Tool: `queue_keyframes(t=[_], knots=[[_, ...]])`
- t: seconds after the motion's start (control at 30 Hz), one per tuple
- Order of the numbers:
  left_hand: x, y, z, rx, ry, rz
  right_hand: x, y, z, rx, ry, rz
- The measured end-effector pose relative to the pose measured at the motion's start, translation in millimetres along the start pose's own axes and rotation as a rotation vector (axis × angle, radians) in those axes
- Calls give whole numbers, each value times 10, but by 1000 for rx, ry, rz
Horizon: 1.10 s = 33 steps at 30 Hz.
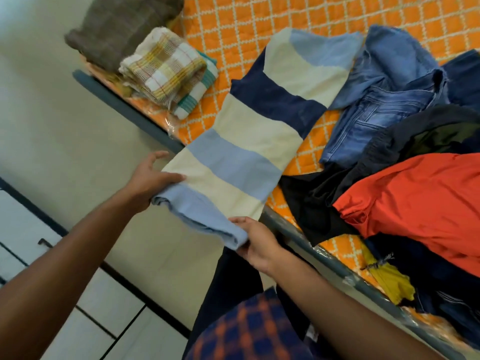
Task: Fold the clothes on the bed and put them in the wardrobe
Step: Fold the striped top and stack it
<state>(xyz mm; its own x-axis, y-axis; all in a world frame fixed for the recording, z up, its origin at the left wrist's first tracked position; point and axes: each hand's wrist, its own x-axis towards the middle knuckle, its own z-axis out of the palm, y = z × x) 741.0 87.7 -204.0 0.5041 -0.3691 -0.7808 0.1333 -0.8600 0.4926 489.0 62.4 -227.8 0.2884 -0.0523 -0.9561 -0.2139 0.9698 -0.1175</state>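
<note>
Left hand (152, 179) grips striped shirt (249, 141) hem, fingers curled; right hand (257, 242) pinches hem corner.

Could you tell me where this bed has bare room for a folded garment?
The bedspread is bare between the checked towels and the striped shirt, and beyond them. A narrow strip separates shirt and jeans; the right side is crowded.
</note>
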Motion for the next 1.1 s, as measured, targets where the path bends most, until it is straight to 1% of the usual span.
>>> queue_keyframes(t=[0.03,0.1,0.17,0.2,0.23,0.33,0.43,0.47,0.53,0.57,0.6,0.63,0.67,0.7,0.73,0.77,0.8,0.83,0.87,0.9,0.93,1.0,1.07,1.1], knots=[[-16,159,30,-46,17,15,-21,-142,-55,126,-47,10],[87,587,168,-163,-14,56,-70,-567,-169,335,-91,-44],[311,1101,388,-249,-114,65,-60,-1078,-313,518,-91,-110],[435,1299,483,-251,-156,85,-43,-1302,-359,579,-93,-151],[624,1620,649,-244,-189,110,27,-1614,-462,635,-89,-208],[1137,2439,1097,-180,-124,202,219,-2431,-719,768,-114,-353],[1704,3119,1605,-188,-191,219,516,-3227,-992,882,-110,-503],[1882,3244,1691,-152,-169,256,612,-3407,-1050,905,-132,-542],[2294,3439,2021,-18,-195,374,847,-3718,-1232,909,-126,-604],[2421,3456,2124,126,-162,433,932,-3796,-1297,834,-40,-629],[2440,3404,2231,228,-120,504,1012,-3829,-1376,712,106,-661],[2532,3317,2343,328,-63,613,1114,-3841,-1436,570,283,-716],[2476,3160,2370,441,4,765,1162,-3783,-1462,425,462,-806],[2494,2966,2411,549,60,950,1222,-3670,-1463,299,606,-907],[2393,2790,2403,603,94,1117,1229,-3507,-1428,175,697,-1021],[2385,2595,2354,627,102,1253,1205,-3311,-1352,30,749,-1138],[2300,2411,2308,667,105,1366,1159,-3071,-1243,-134,777,-1225],[2291,2218,2259,696,74,1457,1125,-2831,-1144,-320,797,-1316],[2217,2036,2191,754,17,1507,1097,-2585,-1042,-503,788,-1396],[2168,1882,2119,794,-42,1549,1081,-2369,-953,-626,763,-1434],[2116,1765,2020,851,-98,1574,1074,-2168,-868,-673,737,-1420],[2114,1553,1793,958,-162,1588,1108,-1834,-750,-614,732,-1356],[2212,1437,1617,1107,-192,1576,1184,-1660,-705,-428,756,-1302],[2284,1393,1577,1174,-193,1567,1224,-1644,-698,-311,708,-1251]])
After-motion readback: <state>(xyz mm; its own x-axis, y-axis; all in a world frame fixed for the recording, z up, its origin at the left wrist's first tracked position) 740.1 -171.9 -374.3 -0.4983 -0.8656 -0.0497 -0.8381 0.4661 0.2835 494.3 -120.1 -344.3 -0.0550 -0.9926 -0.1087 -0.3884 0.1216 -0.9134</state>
